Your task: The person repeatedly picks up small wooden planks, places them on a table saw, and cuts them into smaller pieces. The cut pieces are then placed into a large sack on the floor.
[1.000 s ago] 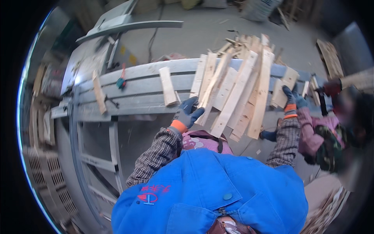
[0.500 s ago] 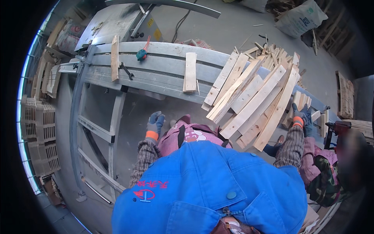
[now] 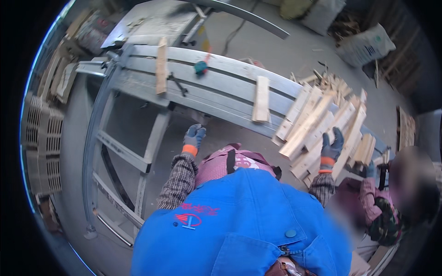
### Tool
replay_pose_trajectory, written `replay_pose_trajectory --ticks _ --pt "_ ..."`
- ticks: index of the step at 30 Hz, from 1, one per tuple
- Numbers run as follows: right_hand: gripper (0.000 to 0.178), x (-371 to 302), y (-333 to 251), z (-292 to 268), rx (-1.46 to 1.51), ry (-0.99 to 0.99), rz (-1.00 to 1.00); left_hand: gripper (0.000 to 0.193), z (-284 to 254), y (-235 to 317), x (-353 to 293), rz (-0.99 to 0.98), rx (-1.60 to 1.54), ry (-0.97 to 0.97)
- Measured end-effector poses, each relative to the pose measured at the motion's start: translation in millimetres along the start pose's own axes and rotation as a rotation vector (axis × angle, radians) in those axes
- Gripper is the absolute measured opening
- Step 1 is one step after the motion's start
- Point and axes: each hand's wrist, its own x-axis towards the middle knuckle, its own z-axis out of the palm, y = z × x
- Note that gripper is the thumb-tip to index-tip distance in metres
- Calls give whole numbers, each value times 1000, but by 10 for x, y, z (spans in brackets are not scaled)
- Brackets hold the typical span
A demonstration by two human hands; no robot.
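My right hand [image 3: 331, 148], in a grey-blue glove with an orange cuff, is over the near part of a fanned pile of pale wooden strips [image 3: 303, 125]. Its thumb and fingers are apart and nothing shows between them. I cannot tell whether it touches the wood. My left hand [image 3: 194, 136], gloved alike, hovers off the near edge of the slatted metal workbench [image 3: 216, 94]; its fingers are loosely bent and hold nothing. A short wooden piece [image 3: 261, 100] lies alone on the bench, left of the pile.
On the bench's left lie another wooden strip [image 3: 161, 66], a dark wrench [image 3: 178, 84] and a small teal object [image 3: 200, 68]. A stack of short blocks [image 3: 365, 149] is at the right, near a co-worker's gloved hand [image 3: 371, 170]. A metal frame [image 3: 154, 138] stands at left.
My right hand has come left, from beside the short blocks to over the strip pile. The view has shifted, so the bench appears further right. My left hand still holds nothing.
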Motion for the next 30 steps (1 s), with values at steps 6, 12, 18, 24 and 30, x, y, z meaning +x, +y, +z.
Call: replay_pose_trajectory --ticks 6,12,18,24,30 --pt "37 -714 -1091 1125 238 -350 197 45 -1003 -160 553 102 154 237" --pt "33 -781 -1888 1812 416 -468 284 72 -1598 26 1203 148 439 453" --pt "31 -645 -2448 2348 420 -666 178 111 -1670 519 1725 -96 602 415" --pt "31 -424 -2708 3071 445 -789 100 124 -1455 881 2260 -354 821 286" --pt "31 -64 -3021 3764 490 -923 64 82 -1677 722 2596 -274 662 261"
